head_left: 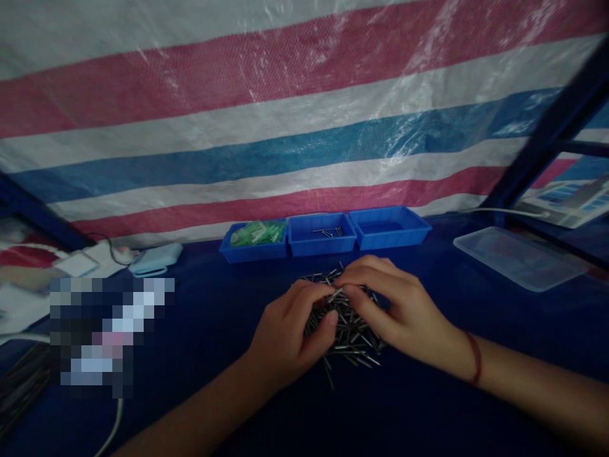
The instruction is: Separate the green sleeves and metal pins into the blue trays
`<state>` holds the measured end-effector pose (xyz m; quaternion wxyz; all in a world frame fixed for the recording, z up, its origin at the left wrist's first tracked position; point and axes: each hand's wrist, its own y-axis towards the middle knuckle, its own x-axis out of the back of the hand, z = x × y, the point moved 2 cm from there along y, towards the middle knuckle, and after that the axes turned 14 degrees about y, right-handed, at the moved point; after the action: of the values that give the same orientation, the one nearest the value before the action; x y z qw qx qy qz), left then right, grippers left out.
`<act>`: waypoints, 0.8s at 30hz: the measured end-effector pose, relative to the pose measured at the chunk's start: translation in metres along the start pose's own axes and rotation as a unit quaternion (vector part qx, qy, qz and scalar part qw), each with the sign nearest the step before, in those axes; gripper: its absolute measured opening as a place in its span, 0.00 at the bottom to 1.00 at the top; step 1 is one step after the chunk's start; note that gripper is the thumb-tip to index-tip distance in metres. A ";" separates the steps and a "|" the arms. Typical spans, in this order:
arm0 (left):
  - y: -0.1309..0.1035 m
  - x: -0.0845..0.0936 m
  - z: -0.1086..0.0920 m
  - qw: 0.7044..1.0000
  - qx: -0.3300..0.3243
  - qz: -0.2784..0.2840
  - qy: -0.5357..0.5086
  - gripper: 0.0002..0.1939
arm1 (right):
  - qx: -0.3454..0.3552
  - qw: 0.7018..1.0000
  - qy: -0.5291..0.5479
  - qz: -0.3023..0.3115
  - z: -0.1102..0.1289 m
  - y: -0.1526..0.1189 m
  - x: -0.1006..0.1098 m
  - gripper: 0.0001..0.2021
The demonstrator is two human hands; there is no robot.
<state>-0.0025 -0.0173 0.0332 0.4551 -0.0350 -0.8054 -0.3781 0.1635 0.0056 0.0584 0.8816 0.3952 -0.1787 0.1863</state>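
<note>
A loose pile of thin metal pins or screws [352,327] lies on the dark blue table, partly covered by both hands. My left hand [297,327] is at the pile's left side, thumb and forefinger curved with a gap between their tips; no held piece can be made out. From the right, my right hand [397,304] reaches over the pile, its thumb and fingertips close together around the end of a small metal piece [337,293]. Behind the pile, a blue tray [322,244] contains a few similar metal pieces.
Beside the middle tray stand a blue tray [254,254] with green pieces and another blue tray [392,238]. A clear plastic lid [521,257] lies at right. At left are a light blue item [156,259], cables and a pixelated object [111,339]. Striped sheeting hangs behind.
</note>
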 end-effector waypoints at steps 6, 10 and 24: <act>0.005 0.003 0.025 0.996 0.062 0.000 0.061 0.15 | 0.022 0.980 -0.188 -0.065 -0.048 0.055 0.019 0.10; 0.006 0.000 0.033 0.995 0.042 0.014 0.091 0.09 | -0.027 0.957 -0.288 -0.035 -0.078 0.058 0.021 0.12; 0.006 -0.006 0.022 0.973 -0.102 0.178 0.105 0.05 | -0.098 0.989 -0.101 -0.050 -0.064 -0.025 0.014 0.08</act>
<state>-0.0122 0.0029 0.0253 0.5913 -0.1842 -0.6912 -0.3724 0.1979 0.0418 0.0095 0.9017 0.3326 -0.2637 0.0825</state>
